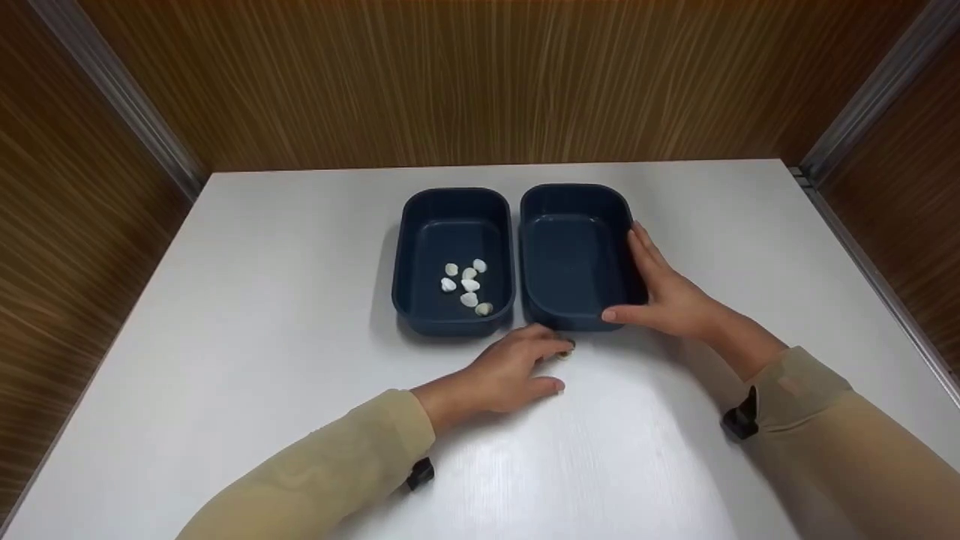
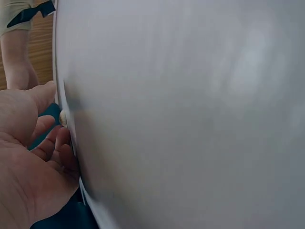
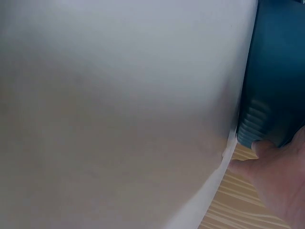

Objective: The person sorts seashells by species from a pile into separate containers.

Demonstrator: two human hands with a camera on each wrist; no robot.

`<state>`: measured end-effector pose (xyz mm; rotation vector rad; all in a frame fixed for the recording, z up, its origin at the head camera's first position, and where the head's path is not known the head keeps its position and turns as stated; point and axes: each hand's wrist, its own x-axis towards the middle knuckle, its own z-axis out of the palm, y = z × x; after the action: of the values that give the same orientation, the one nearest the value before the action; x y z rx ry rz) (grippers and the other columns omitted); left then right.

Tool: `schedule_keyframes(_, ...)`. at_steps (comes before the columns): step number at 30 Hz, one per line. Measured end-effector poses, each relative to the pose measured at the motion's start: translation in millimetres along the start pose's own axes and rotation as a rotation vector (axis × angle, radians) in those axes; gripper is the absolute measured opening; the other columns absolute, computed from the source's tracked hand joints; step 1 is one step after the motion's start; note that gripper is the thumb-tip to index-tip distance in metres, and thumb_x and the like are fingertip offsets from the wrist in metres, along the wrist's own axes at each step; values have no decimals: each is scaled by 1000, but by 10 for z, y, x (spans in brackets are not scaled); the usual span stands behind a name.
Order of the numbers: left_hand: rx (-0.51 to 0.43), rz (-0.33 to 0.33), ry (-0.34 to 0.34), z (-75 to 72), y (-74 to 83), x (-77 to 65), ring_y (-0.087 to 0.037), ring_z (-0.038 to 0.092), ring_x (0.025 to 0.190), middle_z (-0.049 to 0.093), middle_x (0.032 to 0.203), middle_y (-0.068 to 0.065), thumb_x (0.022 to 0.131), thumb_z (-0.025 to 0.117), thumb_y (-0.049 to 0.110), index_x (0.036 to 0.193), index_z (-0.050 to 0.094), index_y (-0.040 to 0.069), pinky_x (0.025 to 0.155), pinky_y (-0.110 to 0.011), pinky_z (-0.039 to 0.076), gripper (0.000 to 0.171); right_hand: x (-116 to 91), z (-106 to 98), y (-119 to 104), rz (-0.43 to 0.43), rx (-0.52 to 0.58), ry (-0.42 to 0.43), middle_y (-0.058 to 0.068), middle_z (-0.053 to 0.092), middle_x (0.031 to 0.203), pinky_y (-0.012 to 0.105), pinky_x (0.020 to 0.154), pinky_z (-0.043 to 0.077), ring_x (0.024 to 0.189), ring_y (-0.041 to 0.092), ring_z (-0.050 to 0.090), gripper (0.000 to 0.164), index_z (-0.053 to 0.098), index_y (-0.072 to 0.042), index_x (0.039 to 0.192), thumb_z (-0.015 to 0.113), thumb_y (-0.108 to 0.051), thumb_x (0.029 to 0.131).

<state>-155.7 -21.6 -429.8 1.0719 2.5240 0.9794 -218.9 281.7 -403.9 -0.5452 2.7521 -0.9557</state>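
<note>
Two dark blue rectangular boxes stand side by side on the white table. Several small pale seashells (image 1: 469,286) lie in the front part of the left box (image 1: 397,259); the inside of the right box (image 1: 574,255) is bare. Just in front of the right box, my left hand (image 1: 506,369) touches one more seashell (image 1: 564,354) with its fingertips, the thumb standing apart. That seashell (image 2: 62,118) also shows small in the left wrist view, partly covered. My right hand (image 1: 667,296) rests against the right box's front right corner, fingers straight along its side wall, thumb on the front.
The white table (image 1: 270,285) spreads around both boxes. Brown wood-grain panels (image 1: 480,82) rise behind and on both sides, with metal strips (image 1: 124,97) at the corners. A narrow gap separates the boxes.
</note>
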Motion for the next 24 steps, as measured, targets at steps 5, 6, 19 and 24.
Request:
schedule_keyframes(5,12,-10,2,13,-8,15,-21,56,132,59,140,-7,99,77,21,146,66,12,114,-32,42,49,-6,0,-3,0,0,4,-5,-19,176,68,123,16,162,35,-3,129,-10,-18,171,84,-52,89)
schedule_keyframes(6,11,-12,3,14,-10,17,-21,56,131,59,140,-6,99,77,21,144,67,12,113,-32,42,47,-6,-1,-4,2,0,4,-5,-19,176,68,123,16,162,35,-3,129,-10,-18,171,84,-52,89)
schedule_keyframes(19,-33,-10,54,26,-60,39,-16,61,105,63,123,-6,98,75,11,127,76,9,95,-28,49,29,-5,-10,0,-6,-3,-2,-3,-20,176,68,123,15,162,34,-6,129,-10,-18,170,84,-51,89)
schedule_keyframes(24,-11,-6,70,38,-57,48,-16,62,102,63,118,-4,97,74,10,115,79,10,92,-27,50,18,-7,-6,5,-18,13,3,-3,-19,176,68,124,15,162,33,-6,129,-10,-17,171,85,-49,89)
